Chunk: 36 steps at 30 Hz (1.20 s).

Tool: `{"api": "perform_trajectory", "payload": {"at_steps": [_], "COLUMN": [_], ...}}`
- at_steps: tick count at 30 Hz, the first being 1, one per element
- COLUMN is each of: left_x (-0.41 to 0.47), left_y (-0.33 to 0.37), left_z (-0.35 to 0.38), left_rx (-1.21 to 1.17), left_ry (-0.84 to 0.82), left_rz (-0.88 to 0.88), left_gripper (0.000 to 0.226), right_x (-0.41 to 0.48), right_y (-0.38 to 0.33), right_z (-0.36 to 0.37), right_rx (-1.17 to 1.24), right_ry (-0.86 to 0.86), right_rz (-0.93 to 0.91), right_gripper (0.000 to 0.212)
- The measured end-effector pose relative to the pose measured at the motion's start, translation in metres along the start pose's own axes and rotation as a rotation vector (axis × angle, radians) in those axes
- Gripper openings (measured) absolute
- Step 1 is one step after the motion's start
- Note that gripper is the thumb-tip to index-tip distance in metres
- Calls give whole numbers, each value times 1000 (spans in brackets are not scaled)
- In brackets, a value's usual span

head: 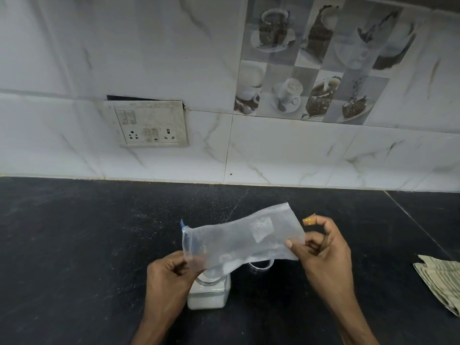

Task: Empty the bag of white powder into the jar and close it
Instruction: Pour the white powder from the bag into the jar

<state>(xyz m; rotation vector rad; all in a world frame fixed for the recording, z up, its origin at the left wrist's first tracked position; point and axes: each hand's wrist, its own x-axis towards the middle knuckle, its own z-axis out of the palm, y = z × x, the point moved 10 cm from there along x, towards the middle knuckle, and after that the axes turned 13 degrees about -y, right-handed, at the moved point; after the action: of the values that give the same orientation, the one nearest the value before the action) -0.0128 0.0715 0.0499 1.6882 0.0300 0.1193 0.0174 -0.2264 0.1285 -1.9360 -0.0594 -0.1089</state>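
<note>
Nearest me, my left hand (167,272) pinches the zip-mouth end of the clear zip bag (239,241), thumb and fingers closed on the plastic just above the jar (208,292). My right hand (321,247) grips the far, sealed end, fingers narrow on that edge; a tan scrap shows past its fingertips, and I cannot tell what it is. The bag hangs stretched between both hands, sagging in the middle, its low corner touching or just over the jar's open mouth.

The jar stands upright on the dark surface (74,245), directly under my left hand, with white powder (206,301) settled in its lower part. The bag looks nearly spent, only a film and a small clump near the jar's mouth, so I judge this is the tail of the pour. Next calls for lifting the right end higher and tapping the residue down, then setting the bag aside.

Just beyond the jar, behind the bag, lies what seems to be the clear lid (260,266), near my right hand; it must go on the mouth. A folded cloth (438,282) sits well apart at right.
</note>
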Motion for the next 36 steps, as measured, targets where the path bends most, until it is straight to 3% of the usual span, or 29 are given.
{"api": "perform_trajectory", "payload": {"at_steps": [5, 10, 14, 18, 23, 27, 29, 31, 34, 36], "left_x": [-1, 0, 1, 1, 1, 0, 0, 0, 0, -1], "left_y": [1, -1, -2, -2, -1, -1, -5, -8, -7, -4], "left_z": [0, 0, 0, 0, -2, -2, -4, -6, -7, -5], "left_rx": [-25, -19, -30, -45, -35, -34, -37, -29, -26, -48], "left_ry": [-1, -2, 4, -2, -1, -3, 5, 12, 19, 11], "left_rz": [-1, -11, -13, -14, -12, -17, -26, -35, -39, -32], "left_gripper": [29, 27, 27, 26, 31, 31, 27, 24, 27, 30], "right_x": [-1, 0, 3, 3, 4, 2, 1, 4, 7, 8], "right_y": [3, 3, 6, 2, 5, 0, -2, -3, 0, 5], "right_z": [-1, -2, 2, 4, 5, 4, -2, 0, 7, 8], "right_rx": [21, -2, 30, 1, 45, 14, -10, -35, -68, -141], "right_ry": [30, 49, 4, 6, -15, 23, 63, -4, -165, -213], "right_rz": [15, 14, 33, 5, 36, 3, -1, -1, 36, 68], "right_gripper": [34, 47, 33, 48, 34, 49, 45, 37, 46, 36]}}
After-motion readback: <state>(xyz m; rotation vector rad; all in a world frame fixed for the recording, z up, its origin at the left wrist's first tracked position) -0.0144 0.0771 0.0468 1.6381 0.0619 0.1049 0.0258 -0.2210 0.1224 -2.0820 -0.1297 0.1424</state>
